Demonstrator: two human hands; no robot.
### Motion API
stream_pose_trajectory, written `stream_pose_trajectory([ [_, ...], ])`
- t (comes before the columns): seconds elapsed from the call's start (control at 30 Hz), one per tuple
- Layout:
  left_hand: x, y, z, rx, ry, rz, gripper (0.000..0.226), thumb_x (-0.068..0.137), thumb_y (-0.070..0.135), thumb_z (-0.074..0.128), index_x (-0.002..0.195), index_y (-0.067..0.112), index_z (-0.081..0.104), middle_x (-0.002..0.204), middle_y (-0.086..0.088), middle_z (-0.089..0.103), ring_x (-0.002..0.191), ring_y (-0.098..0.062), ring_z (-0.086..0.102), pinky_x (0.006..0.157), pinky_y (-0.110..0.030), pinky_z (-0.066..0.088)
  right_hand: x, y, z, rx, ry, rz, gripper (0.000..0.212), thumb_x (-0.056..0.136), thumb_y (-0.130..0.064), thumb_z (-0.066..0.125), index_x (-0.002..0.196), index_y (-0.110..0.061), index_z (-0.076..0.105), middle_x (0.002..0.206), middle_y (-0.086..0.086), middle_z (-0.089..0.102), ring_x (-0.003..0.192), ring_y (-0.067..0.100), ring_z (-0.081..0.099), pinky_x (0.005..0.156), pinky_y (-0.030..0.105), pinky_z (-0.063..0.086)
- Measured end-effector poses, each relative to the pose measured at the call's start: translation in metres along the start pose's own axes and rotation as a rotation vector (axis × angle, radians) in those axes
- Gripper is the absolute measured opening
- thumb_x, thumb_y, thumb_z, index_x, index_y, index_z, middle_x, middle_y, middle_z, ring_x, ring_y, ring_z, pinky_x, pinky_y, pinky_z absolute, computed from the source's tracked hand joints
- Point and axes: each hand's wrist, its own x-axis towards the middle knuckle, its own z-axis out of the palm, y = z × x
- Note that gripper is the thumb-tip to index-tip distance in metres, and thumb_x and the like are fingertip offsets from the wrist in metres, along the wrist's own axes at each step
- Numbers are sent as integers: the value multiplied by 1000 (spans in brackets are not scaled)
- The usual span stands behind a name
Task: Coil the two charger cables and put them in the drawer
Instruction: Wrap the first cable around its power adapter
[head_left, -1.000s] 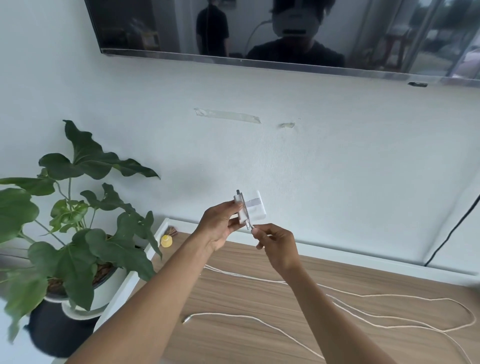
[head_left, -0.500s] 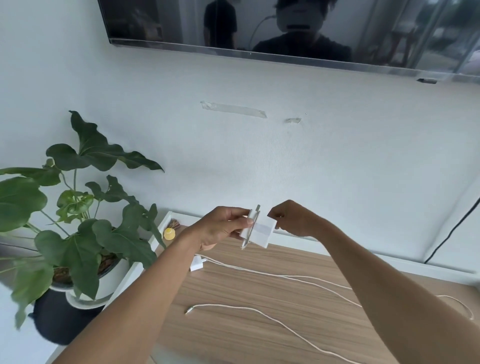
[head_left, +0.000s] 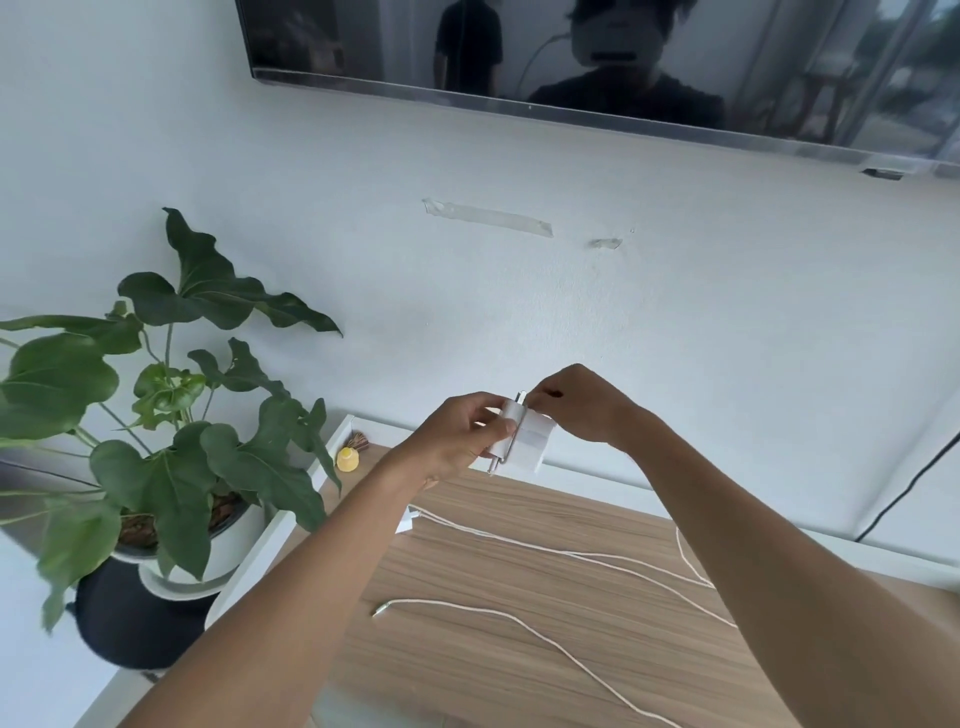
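A white charger block (head_left: 527, 444) with metal prongs is held up in front of the wall. My left hand (head_left: 460, 439) grips its left side. My right hand (head_left: 582, 402) pinches its top right end near a prong. Two white cables lie loose on the wooden top (head_left: 467, 660): one cable (head_left: 582, 556) runs right from a small white plug (head_left: 405, 521), the other cable (head_left: 519, 623) ends in a thin connector at the left and runs toward the front right. No drawer is in view.
A leafy plant (head_left: 171, 415) in a white pot over a black stand sits left of the wooden top. A small yellow object (head_left: 347, 459) lies in the back left corner. A dark screen (head_left: 597, 67) hangs on the wall above. A black cord (head_left: 909, 488) hangs at the far right.
My right hand has risen from below the charger block to its top right end. The block has tilted, and a small white plug has come into view on the wood.
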Motion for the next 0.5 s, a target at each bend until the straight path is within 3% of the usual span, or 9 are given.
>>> stream_pose_trajectory([
  [0.1,2,1,1,11,79,16,24,92,17,61,115,17,61,102,-8,67,83,-15,64,74,-26,55,-1,-2,7,23,74,-1,32,93,-20,49,78,5,62,67,11,51,56,16,39,53,28,32],
  [0.2,5,0,0,17,155,20,22,91,18,61,113,18,61,101,-8,66,84,-17,64,83,-39,57,-5,-5,14,83,151,-21,26,94,-23,51,92,-7,72,86,9,68,66,15,51,57,24,37],
  [0.3,6,0,1,-17,221,32,21,92,17,61,113,16,63,94,-6,65,77,-13,63,73,-30,58,-12,-8,25,93,268,-83,22,93,-24,55,102,-14,72,93,4,69,78,16,56,67,25,39],
  [0.4,6,3,3,-34,248,46,19,92,16,61,110,17,65,84,1,63,68,-6,60,63,-17,55,-17,-9,36,157,413,-108,20,93,-19,56,100,-9,72,93,8,69,83,22,60,74,30,45],
  [0.5,8,3,7,-84,282,27,14,91,16,62,103,21,68,88,-2,67,75,-11,65,67,-22,56,-18,-9,46,202,482,-119,19,93,-19,56,95,-9,72,89,10,68,79,25,60,72,36,49],
])
